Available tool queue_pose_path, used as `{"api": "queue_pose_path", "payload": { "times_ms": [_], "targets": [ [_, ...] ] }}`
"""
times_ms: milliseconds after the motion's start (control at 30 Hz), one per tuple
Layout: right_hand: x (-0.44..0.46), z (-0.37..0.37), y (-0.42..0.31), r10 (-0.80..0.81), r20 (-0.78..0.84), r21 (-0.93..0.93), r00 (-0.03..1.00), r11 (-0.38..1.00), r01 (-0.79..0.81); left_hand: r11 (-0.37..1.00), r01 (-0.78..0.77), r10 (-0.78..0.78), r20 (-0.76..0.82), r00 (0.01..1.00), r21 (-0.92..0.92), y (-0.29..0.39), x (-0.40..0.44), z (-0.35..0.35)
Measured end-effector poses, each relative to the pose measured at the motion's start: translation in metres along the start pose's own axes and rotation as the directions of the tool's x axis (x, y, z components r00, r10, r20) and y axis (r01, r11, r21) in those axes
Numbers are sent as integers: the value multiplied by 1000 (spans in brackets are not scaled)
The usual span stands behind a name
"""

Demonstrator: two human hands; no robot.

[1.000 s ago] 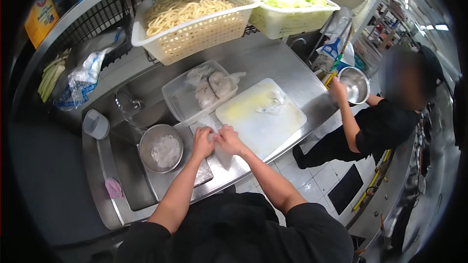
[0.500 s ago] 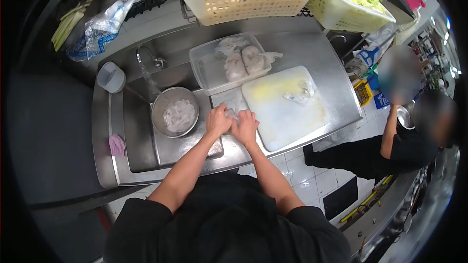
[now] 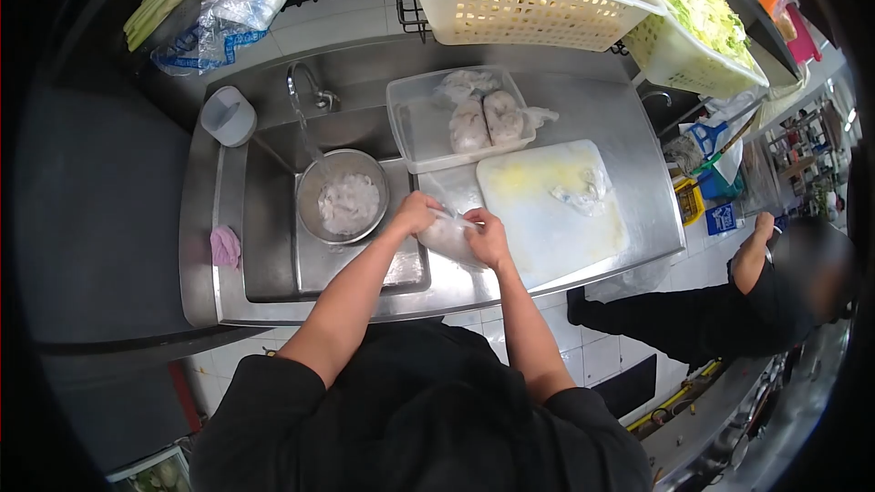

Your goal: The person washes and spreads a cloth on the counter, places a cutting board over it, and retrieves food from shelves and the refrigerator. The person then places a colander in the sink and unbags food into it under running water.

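Note:
Both hands grip one clear plastic bag above the counter strip between sink and cutting board. My left hand pinches its left side; my right hand pinches its right side, near the white cutting board. Something pale shows inside the bag. Left of my hands, a metal bowl in the sink holds pale, whitish pieces, with the tap above it. Behind my hands, a clear plastic tub holds filled plastic bags. A crumpled clear bag lies on the board.
A basket of noodles and a basket of chopped leafy vegetables stand on the rack behind. A plastic container and a pink cloth lie at the sink's left. Another person in dark clothes is at the right.
The view has shifted, with the sink and tub now farther right and higher. My hands have moved apart, and more of the bag shows between them. The other person has moved away, lower right.

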State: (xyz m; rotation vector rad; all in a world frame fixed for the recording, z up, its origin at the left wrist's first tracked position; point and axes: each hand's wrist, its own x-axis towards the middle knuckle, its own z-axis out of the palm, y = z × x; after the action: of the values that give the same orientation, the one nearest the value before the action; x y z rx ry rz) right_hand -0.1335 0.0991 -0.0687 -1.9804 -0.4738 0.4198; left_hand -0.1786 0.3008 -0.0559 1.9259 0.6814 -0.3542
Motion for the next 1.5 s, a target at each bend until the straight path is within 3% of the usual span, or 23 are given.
{"api": "queue_pose_path", "payload": {
  "times_ms": [100, 300, 400, 500, 567, 600, 633, 667, 700, 733, 800, 833, 900, 1000, 1067, 1100, 1133, 1200, 1267, 1300, 1400, 1467, 1500],
  "targets": [
    [0, -1, 25, 9, 84, 121, 996, 993, -19, 999, -31, 32, 40, 999, -42, -11, 14, 2],
    [-2, -8, 25, 89, 175, 304, 981, 942, -140, 984, 114, -85, 198, 976, -138, -15, 13, -1],
    [0, -19, 16, 250, 182, 200, 951, 937, -285, 993, 90, -75, 184, 980, -75, -6, 11, -8],
    [-20, -25, -8, 319, 182, 96, 930, 936, -340, 995, 69, -44, 292, 955, -76, -16, 7, -11],
    [-32, -16, -10, 357, 117, 73, 927, 927, -367, 936, 148, 14, 456, 890, -318, -21, 2, -13],
    [-41, -9, -11, 389, 48, 58, 920, 919, -391, 928, 99, 79, 450, 889, -359, -23, 0, -10],
    [-43, 9, 22, 212, -38, 8, 977, 977, -212, 916, 52, 139, 437, 888, -399, -29, -1, -2],
    [-40, 13, 20, 199, -8, 2, 980, 980, -199, 920, -208, 312, 303, 900, -331, -43, 3, 12],
    [-34, 18, 13, 239, -1, 142, 971, 961, -236, 871, -442, 479, 175, 860, -213, -57, 7, 22],
    [-27, 26, 5, 282, 14, 279, 959, 920, -275, 864, -457, 497, 209, 842, -210, -52, -5, 11],
    [-7, 43, -21, 358, 152, 364, 921, 846, -389, 881, -439, 439, -41, 897, -175, -61, -22, 6],
    [3, 57, -25, 376, 183, 376, 908, 827, -419, 882, -435, 433, -51, 900, -183, -67, -23, -6],
    [28, 92, -31, 427, 232, 325, 874, 813, -483, 909, -170, 128, -133, 983, -382, -74, -17, -28],
    [69, 155, -43, 571, 328, 182, 752, 743, -644, 925, 69, -73, 5, 997, -374, -116, 7, -98],
    [90, 188, -71, 595, 512, 140, 619, 654, -744, 732, 195, -148, 127, 981, -652, -168, 29, -126],
    [97, 211, -76, 609, 500, 106, 616, 663, -742, 479, 280, -129, 249, 960, -832, -150, 3, -154],
    [104, 235, -79, 622, 488, 73, 612, 670, -739, 490, 276, -119, 250, 961, -827, -175, 18, -153],
    [110, 278, -86, 625, 464, 67, 629, 683, -728, 663, 217, -319, -8, 948, -716, -238, 62, -138],
    [119, 319, -69, 591, 452, 61, 668, 726, -685, 635, 258, -399, -23, 917, -728, -240, 59, -153],
    [123, 339, -56, 639, 336, 7, 692, 733, -680, 596, 295, -480, -38, 876, -746, -242, 59, -159],
    [131, 362, -66, 628, 162, -161, 761, 778, -608, 453, 336, -506, 72, 860, -826, -258, 71, -162],
    [135, 364, -67, 557, 214, -382, 802, 804, -456, 523, 367, -509, 63, 858, -769, -326, 113, -131],
    [145, 370, -43, 559, 201, -367, 804, 804, -467, 555, 267, -437, -3, 899, -788, -342, 123, -121]
  ]
}}
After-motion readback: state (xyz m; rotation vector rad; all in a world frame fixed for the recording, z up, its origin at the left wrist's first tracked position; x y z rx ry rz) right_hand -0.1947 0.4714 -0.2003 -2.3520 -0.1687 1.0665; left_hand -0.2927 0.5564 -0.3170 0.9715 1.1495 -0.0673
